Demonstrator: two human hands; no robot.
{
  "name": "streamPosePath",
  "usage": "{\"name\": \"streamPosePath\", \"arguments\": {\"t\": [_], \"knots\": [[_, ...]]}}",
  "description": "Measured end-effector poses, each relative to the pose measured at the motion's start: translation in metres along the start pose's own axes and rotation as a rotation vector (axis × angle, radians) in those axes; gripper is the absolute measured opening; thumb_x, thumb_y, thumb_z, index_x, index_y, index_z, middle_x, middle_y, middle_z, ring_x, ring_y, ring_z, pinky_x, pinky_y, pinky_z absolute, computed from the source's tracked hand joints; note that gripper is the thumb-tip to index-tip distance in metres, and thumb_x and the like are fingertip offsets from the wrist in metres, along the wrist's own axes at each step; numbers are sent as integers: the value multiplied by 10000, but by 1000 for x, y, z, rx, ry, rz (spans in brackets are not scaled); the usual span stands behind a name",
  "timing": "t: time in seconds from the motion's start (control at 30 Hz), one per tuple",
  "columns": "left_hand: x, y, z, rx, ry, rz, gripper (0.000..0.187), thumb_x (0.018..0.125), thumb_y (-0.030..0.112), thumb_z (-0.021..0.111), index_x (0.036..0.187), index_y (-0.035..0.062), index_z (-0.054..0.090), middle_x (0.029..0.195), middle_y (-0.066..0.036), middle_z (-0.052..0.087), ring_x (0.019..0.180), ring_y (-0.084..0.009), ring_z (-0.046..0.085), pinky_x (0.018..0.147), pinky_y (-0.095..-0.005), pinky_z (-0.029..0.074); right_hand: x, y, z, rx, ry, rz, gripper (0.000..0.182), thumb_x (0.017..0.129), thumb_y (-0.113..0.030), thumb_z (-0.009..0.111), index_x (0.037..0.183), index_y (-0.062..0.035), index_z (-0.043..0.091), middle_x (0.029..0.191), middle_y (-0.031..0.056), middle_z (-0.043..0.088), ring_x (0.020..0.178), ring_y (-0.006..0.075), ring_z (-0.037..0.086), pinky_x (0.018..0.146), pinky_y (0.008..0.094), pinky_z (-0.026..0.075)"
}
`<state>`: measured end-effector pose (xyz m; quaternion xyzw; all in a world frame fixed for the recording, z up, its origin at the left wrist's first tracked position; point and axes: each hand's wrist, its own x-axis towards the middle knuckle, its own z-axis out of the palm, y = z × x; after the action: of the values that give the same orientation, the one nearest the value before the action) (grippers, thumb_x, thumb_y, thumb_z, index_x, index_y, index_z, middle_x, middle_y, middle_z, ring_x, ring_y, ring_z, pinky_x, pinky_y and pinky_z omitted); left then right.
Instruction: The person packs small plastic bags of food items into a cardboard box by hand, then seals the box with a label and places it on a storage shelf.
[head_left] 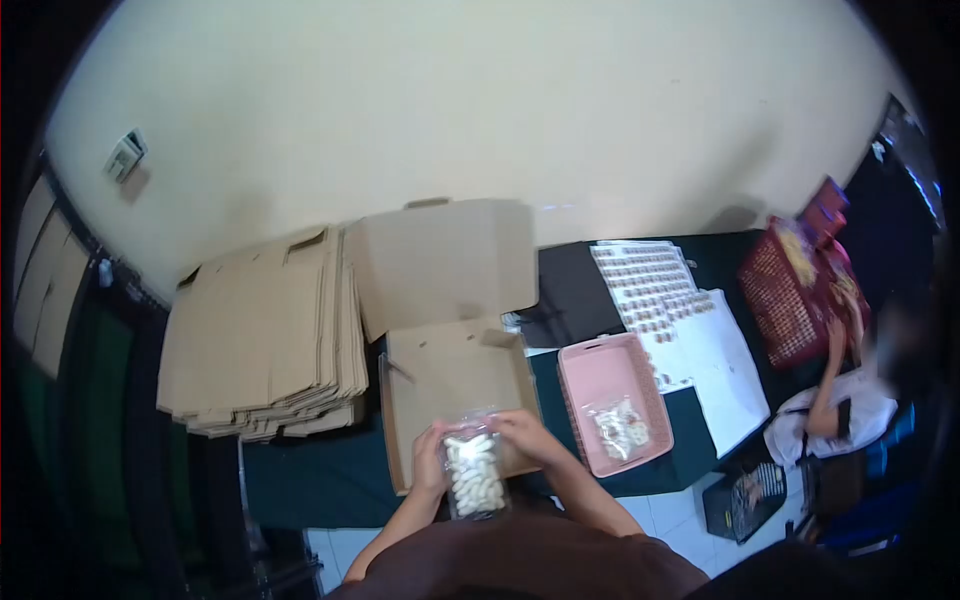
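Between my two hands hangs a clear plastic bag [474,476] filled with white, oval pieces. My left hand [430,458] is closed on its upper left edge. At the top right corner, the fingers of my right hand [522,434] pinch the same bag. Just beyond the bag lies an open cardboard box [455,365], its lid raised toward the wall. To the right, a pink plastic basket [612,375] contains another clear bag [619,430] of white pieces.
Flattened cardboard boxes [250,340] are stacked on the left. Sheets of small printed labels [650,290] and a white sheet [728,380] lie at right. Farther right, a seated person [850,410] reaches into a red basket [785,300]. A dark crate [740,505] stands on the floor.
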<state>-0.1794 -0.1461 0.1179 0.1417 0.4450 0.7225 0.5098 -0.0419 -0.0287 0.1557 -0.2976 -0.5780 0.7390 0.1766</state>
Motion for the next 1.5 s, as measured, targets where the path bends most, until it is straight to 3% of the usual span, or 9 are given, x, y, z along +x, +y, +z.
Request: {"name": "streamPosePath", "arguments": {"t": [0.23,0.43,0.53,0.6,0.67,0.8,1.23,1.37,1.5], "knots": [[17,15,5,206,141,216,367,959,325,374,1064,9,527,1036,-100,574,922,-182,554,815,-306,444,19,-6,9,-186,70,-169,292,895,-220,544,847,56,629,710,13,604,691,62,497,640,241,422],[-3,15,15,961,-52,338,611,751,171,652,1255,36,334,1242,-147,344,1143,-282,340,938,-401,327,19,7,32,-215,468,-352,273,892,-213,556,948,42,634,712,71,607,666,82,525,602,228,426],[-9,2,24,1195,39,681,598,779,119,635,1258,9,295,1206,-189,388,1141,-283,387,937,-393,348,13,18,45,-134,238,-313,301,907,-203,530,1124,0,579,1066,140,582,967,163,559,807,265,449],[2,-10,2,850,29,489,563,811,122,608,1260,4,290,1174,-166,433,1085,-254,442,905,-362,381,7,11,46,-70,148,-361,337,913,-204,518,1188,-11,542,1155,160,546,1056,198,533,866,285,432],[10,-17,1,376,77,374,407,887,125,540,1227,2,352,1038,-97,549,910,-166,556,798,-277,452,4,8,35,-709,341,-632,508,927,-213,489,1370,-45,307,1268,195,451,1231,247,387,972,338,353],[-2,5,20,348,137,362,272,889,111,556,1117,-13,474,972,-81,581,900,-138,562,789,-263,446,16,36,33,-151,172,-325,727,936,-202,471,1421,-91,-59,1327,210,389,1282,246,312,1013,347,293],[8,-19,-25,61,-15,180,287,940,200,446,1150,8,480,1009,-91,585,890,-140,586,766,-257,477,24,71,38,307,10,8,291,938,-213,467,1147,-13,497,987,34,594,895,86,570,768,227,458],[25,-23,-80,567,-29,-137,351,931,229,448,1158,-34,495,1024,-148,593,914,-201,591,815,-296,460,44,130,37,404,-4,158,297,946,-216,435,1136,-5,521,1018,52,592,876,120,578,759,247,463],[1,-4,-83,1203,104,187,451,884,174,462,1281,-31,401,1213,-267,480,1132,-358,483,964,-368,369,64,158,44,-30,75,249,520,954,-382,347,1246,46,398,1180,204,531,1050,282,546,892,364,421]]}}
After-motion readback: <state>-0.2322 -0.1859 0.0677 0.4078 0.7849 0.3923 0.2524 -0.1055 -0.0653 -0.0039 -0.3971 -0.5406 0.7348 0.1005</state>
